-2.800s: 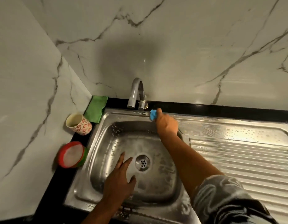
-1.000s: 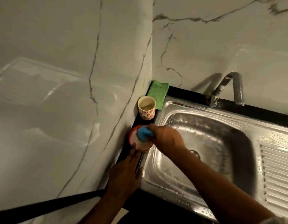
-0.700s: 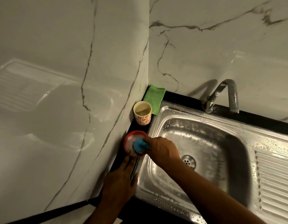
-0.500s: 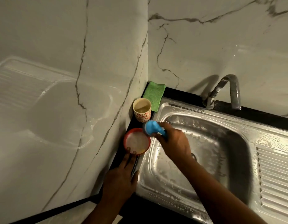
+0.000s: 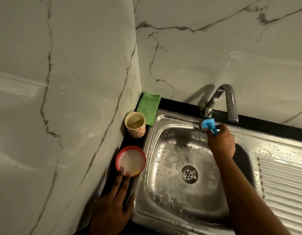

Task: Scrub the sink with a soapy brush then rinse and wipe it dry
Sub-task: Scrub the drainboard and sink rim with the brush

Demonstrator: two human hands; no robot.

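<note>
Head view, right hand (image 5: 221, 143) gripping blue brush (image 5: 208, 125) on sink (image 5: 172, 118) rim, left hand (image 5: 113, 206) flat, touching red bowl (image 5: 116, 160)

Left hand (image 5: 111, 207) flat, right (image 5: 221, 141) seemingly curled.

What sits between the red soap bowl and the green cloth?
A floral cup, upright, between the red soap bowl and green cloth on the black counter; head view.

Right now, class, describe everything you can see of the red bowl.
The bowl is small, round, red-rimmed and plastic-looking. It stands upright and holds a whitish, foamy-looking liquid. It sits on the black counter between the wall and the sink, nearer the camera than the cup. The left hand rests straight fingertips on its near rim.
</note>
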